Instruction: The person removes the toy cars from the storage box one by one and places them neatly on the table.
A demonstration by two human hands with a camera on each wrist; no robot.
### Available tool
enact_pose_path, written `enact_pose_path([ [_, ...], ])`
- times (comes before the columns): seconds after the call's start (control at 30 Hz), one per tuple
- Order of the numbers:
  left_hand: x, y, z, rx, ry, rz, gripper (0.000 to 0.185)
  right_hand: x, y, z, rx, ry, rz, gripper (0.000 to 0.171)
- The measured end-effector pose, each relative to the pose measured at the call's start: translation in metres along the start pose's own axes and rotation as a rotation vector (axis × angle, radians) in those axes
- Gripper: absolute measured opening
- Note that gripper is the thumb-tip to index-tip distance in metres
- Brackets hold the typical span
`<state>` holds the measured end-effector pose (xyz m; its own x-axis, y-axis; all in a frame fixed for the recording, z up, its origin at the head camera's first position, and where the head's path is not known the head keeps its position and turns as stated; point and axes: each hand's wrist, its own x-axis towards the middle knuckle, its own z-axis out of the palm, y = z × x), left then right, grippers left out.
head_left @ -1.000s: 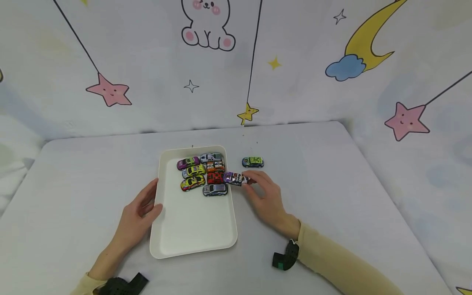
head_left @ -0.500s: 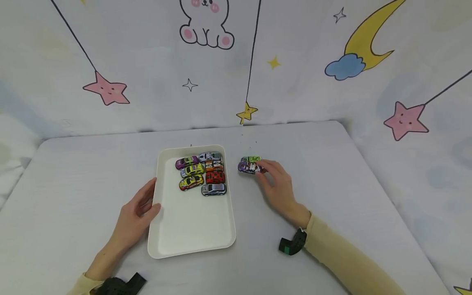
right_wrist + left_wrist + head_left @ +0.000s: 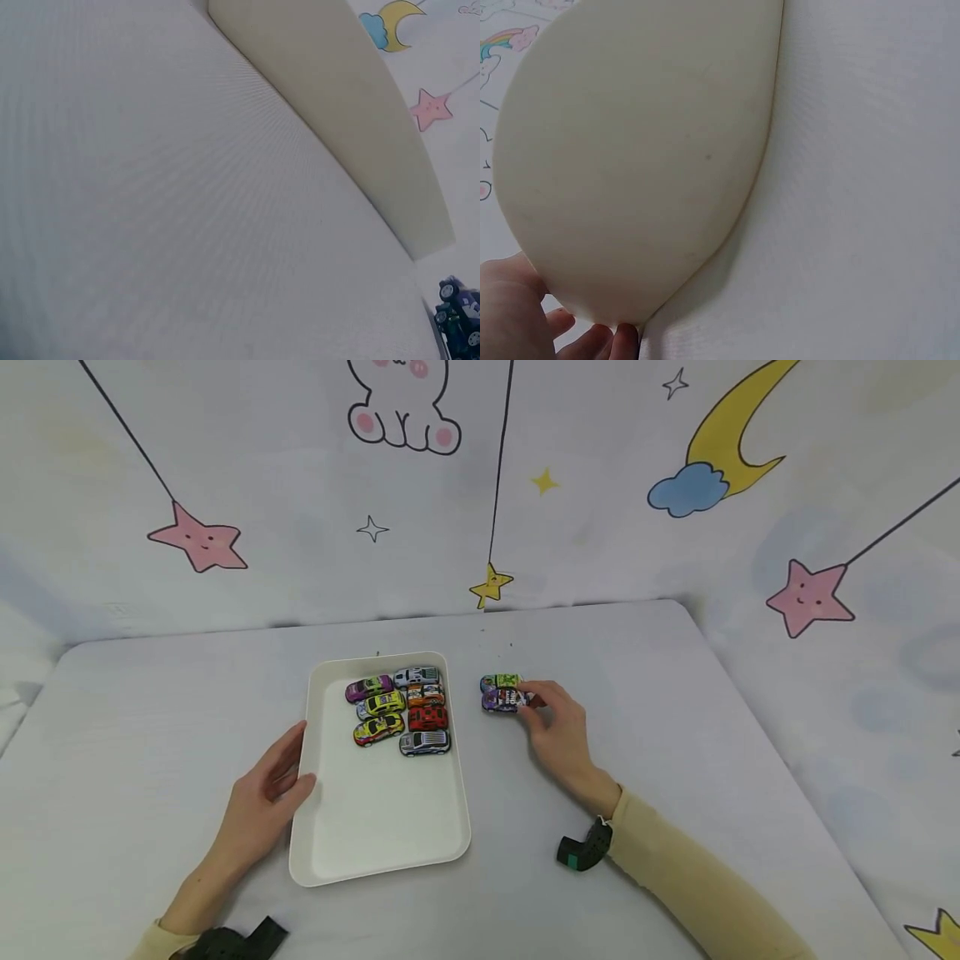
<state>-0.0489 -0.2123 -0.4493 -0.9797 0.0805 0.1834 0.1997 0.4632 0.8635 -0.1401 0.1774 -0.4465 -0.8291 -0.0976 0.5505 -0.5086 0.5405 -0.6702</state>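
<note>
The right hand (image 3: 558,735) is reaching forward across the white surface (image 3: 675,710), forearm angled in from the lower right, and its fingers (image 3: 534,700) are pinching the rear of a purple toy car (image 3: 504,699). That car is sitting on the surface just right of the white tray (image 3: 375,835), touching or almost touching a green toy car (image 3: 501,682) parked directly behind it. The left hand (image 3: 262,793) is lying along the tray's left rim, thumb hooked over the edge and the fingers beneath or against the outer wall, so it is gripping the tray.

Seven toy cars are sitting inside the tray, bunched in its far half in two rows: a magenta car (image 3: 369,688), two yellow cars (image 3: 378,717), a silver car (image 3: 417,677), an orange car (image 3: 425,695), a red car (image 3: 428,718) and a grey car (image 3: 424,742). Two more are standing outside it, making nine in all.

The left wrist view is showing only the tray's pale underside (image 3: 637,150) with fingertips (image 3: 600,339) curling at its edge, which the head view is hiding. The right wrist view is catching the tray's outer wall (image 3: 337,97) and the purple car (image 3: 461,315) at the frame's corner, with no fingers in it.
</note>
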Motion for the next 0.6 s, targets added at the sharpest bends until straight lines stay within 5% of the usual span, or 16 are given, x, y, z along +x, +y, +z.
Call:
enact_pose_path([
  [0.6,0.0003,-0.0007,0.0000,0.001,0.001,-0.004,0.067,0.0019,0.0018,0.0013,0.015,-0.070,0.155,0.028],
])
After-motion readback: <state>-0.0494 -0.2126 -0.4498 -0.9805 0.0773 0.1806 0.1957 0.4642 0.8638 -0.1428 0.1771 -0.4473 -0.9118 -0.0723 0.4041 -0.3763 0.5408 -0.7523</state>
